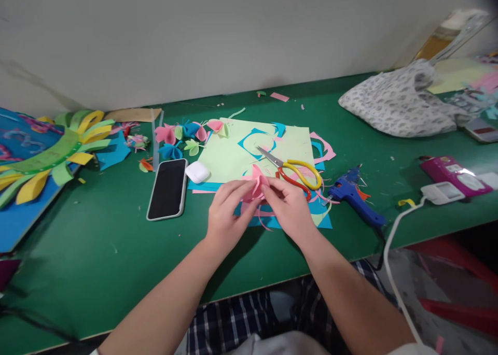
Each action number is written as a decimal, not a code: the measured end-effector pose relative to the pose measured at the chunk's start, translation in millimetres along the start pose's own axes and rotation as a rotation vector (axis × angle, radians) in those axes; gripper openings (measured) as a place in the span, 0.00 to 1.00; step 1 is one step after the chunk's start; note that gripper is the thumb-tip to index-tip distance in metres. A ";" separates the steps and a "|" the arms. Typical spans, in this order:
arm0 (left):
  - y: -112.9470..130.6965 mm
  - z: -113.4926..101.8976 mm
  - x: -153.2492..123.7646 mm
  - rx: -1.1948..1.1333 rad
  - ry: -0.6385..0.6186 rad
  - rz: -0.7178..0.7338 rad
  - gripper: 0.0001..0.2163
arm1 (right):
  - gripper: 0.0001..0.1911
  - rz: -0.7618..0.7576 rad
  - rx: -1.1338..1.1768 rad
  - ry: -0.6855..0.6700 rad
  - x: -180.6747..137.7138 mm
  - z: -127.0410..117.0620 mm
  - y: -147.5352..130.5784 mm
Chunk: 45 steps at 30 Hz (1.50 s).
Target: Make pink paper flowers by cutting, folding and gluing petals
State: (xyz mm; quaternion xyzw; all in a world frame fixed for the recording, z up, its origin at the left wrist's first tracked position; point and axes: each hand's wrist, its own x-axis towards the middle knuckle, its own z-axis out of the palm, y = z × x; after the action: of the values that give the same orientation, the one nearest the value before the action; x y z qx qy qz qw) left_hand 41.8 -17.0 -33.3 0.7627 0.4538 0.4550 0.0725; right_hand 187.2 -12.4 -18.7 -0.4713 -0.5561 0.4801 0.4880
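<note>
Setting: A green work table (pixel 97 251) runs along a plain pale wall (pixel 233 33), strewn with paper offcuts.
Hands: The left hand (pixel 225 212) and the right hand (pixel 290 207) meet near the table's front edge, fingertips of both pinching 1 small folded pink paper piece (pixel 254 185), which is lifted just above the sheets beneath.
Hidden: Fingers cover the lower half of the pink piece, so its fold cannot be made out. Whether the piece touches the blue paper under it cannot be told.
Cut off: A blue board with green and yellow paper loops (pixel 50 160) runs out of frame at left. The far right corner is blurred, its papers hard to read.
Centre: A pale green paper sheet (pixel 233 155) lies just behind the hands, with yellow-and-red-handled scissors (pixel 298 172) resting open on it.
Left of sheet: A black smartphone (pixel 168 188) lies face up beside a white earbud case (pixel 197 172). Small pink and blue paper flowers (pixel 181 135) cluster behind them.
Right: A blue glue gun (pixel 352 193) lies on its side near the scissors. Farther off sit a white plug adapter (pixel 443 193) with its cable dropping over the table edge, a pink packet (pixel 455 174) and a grey patterned cloth bag (pixel 400 106).
</note>
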 end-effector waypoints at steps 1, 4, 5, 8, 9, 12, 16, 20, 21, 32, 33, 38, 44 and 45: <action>-0.5 0.4 -0.2 0.009 0.000 0.023 0.14 | 0.09 0.004 -0.001 -0.001 0.3 -0.1 0.8; -1.5 0.9 -1.2 0.022 -0.001 0.045 0.15 | 0.09 0.027 -0.016 0.000 0.9 -0.6 2.8; -1.7 0.8 -1.5 0.022 0.000 0.046 0.16 | 0.09 0.038 -0.021 0.002 1.0 -0.7 3.1; -1.8 0.2 -1.8 0.023 -0.003 0.080 0.17 | 0.10 0.052 -0.022 0.005 1.2 -0.8 2.5; -1.9 0.0 -1.7 0.027 -0.007 0.100 0.18 | 0.10 0.050 -0.019 0.008 1.2 -0.8 2.0; -2.4 -0.2 -1.6 0.058 -0.034 0.144 0.18 | 0.10 0.051 -0.010 0.015 1.7 -0.8 1.4; -1.9 -0.4 -1.4 0.068 -0.034 0.156 0.19 | 0.09 0.057 0.004 0.018 2.8 -1.5 3.2; -0.3 -1.2 -0.8 0.042 -0.015 0.198 0.21 | 0.08 0.067 0.029 0.028 3.4 -2.5 5.1; -0.1 -1.5 -0.6 0.043 -0.017 0.202 0.21 | 0.08 0.072 0.031 0.028 3.4 -2.6 5.2; -0.9 -4.3 -1.0 -0.016 -0.087 0.228 0.24 | 0.11 0.075 -0.038 0.036 2.7 -3.0 1.8; -1.1 -4.3 -1.3 -0.018 -0.092 0.227 0.25 | 0.11 0.076 -0.042 0.037 2.7 -3.0 1.9; -0.7 -4.5 -2.0 -0.055 -0.110 0.230 0.26 | 0.10 0.074 0.001 0.017 3.1 -3.2 1.6; 1.0 -5.1 -2.3 -0.098 -0.116 0.228 0.26 | 0.11 0.075 -0.007 0.035 4.4 -3.4 -0.2; 1.1 -5.2 -2.4 -0.108 -0.113 0.227 0.26 | 0.10 0.080 -0.004 0.039 4.7 -3.2 0.3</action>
State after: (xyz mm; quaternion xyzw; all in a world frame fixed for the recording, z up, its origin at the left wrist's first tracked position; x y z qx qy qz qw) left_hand 38.1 -21.1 -31.2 0.8286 0.3346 0.4403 0.0869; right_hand 190.0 -7.4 -18.4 -0.5035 -0.5282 0.4888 0.4781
